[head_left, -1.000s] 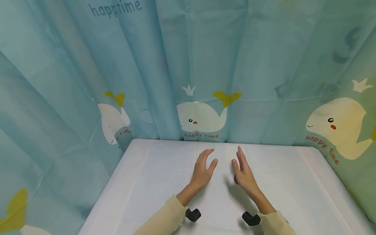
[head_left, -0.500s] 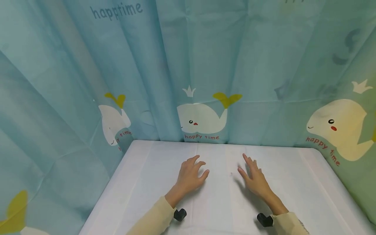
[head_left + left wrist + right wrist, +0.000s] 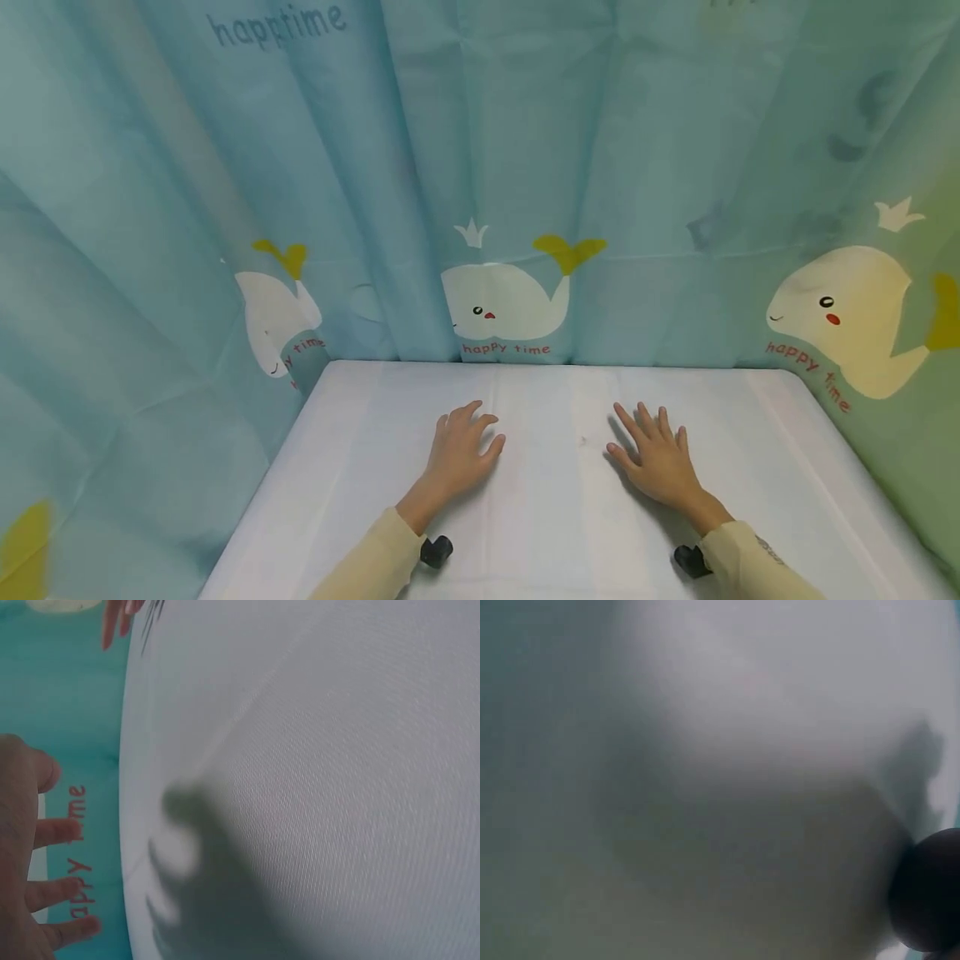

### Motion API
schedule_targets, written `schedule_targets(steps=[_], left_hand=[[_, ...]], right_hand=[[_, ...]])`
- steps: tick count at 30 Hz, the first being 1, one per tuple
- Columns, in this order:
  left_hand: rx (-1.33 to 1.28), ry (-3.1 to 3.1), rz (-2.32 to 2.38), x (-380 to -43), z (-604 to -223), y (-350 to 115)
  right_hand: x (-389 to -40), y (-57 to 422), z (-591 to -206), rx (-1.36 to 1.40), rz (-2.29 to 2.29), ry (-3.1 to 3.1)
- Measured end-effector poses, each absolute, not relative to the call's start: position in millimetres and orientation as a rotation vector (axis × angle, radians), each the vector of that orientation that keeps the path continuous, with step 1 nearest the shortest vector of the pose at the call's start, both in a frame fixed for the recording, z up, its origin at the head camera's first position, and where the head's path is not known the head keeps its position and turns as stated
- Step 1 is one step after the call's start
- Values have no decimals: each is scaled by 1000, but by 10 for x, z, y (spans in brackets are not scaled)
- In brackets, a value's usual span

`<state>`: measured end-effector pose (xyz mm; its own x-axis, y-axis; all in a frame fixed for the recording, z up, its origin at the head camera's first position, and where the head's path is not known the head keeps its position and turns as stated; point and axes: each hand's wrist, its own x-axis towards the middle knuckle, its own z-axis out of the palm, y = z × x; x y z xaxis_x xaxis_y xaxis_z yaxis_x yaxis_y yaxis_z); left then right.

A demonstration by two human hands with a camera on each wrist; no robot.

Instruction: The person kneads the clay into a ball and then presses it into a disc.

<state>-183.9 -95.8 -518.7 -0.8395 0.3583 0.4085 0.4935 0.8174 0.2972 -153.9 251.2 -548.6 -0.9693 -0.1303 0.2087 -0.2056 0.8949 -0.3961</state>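
Observation:
In the head view my left hand [image 3: 456,450] hovers over the left-middle part of the white table [image 3: 547,533], fingers spread and slightly bent, holding nothing. My right hand [image 3: 660,462] is to its right, palm toward the tabletop, fingers fanned out and likewise holding nothing. A wide strip of tabletop separates the two. The left wrist view shows the left hand's fingers [image 3: 56,892] extended above the surface, its shadow falling on the cloth; fingertips of the right hand [image 3: 116,619] appear at the top. Dark blur and shadow fill most of the right wrist view.
A blue-green curtain [image 3: 517,167] printed with whales hangs behind the table and along both sides, right at its far edge. Black wrist-worn devices [image 3: 437,552] stick out under both cream sleeves [image 3: 375,558].
Both hands have moved apart, the left one leftward and the right one rightward, and slightly nearer the body. The right hand has turned from edge-on to palm down, its fingers spreading.

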Motion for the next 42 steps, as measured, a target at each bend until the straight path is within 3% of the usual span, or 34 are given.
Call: schedule_targets(steps=[19,42], left_hand=[[-648,-2613,-529,-1957,-5409,-1100],[-621,-2546,-555,-2077,-5416,-1164]], right_hand=[[-1558,2459,-5689,284,479,-2971],[-1756,2465,-5694,325,372,-2977]])
